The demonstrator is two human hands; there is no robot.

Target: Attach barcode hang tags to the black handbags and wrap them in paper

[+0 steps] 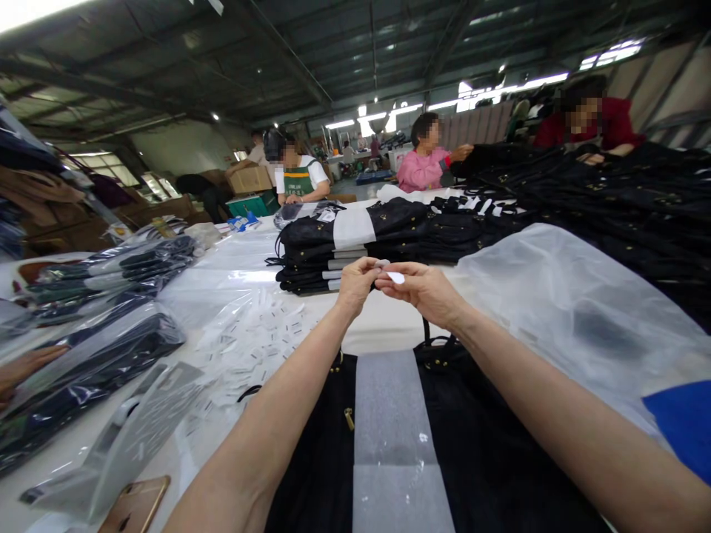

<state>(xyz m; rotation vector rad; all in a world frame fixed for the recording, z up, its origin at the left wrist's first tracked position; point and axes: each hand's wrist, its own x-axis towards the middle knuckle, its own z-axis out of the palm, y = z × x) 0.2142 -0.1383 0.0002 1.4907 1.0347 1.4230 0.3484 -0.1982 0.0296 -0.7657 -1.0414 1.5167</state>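
Observation:
My left hand (356,286) and my right hand (423,290) meet fingertip to fingertip over the table. Between the right thumb and fingers is a small white sticker-like piece (395,277). The left thumb and forefinger are pinched beside it, at a small greyish piece (381,263) too small to name. Below my arms lies a black garment (494,444) with gold-coloured metal fittings and a band of whitish translucent paper (397,414) down its middle. Just beyond my hands is a stack of folded black garments (311,248) with similar pale bands.
Many small white tags (261,333) lie scattered at left, near a grey plastic holder (133,422) and a phone (136,507). Bagged garments (111,348) and another person's hand (27,370) are farther left. Clear plastic sheeting (555,296) and a black garment heap (627,200) occupy the right. Co-workers stand beyond.

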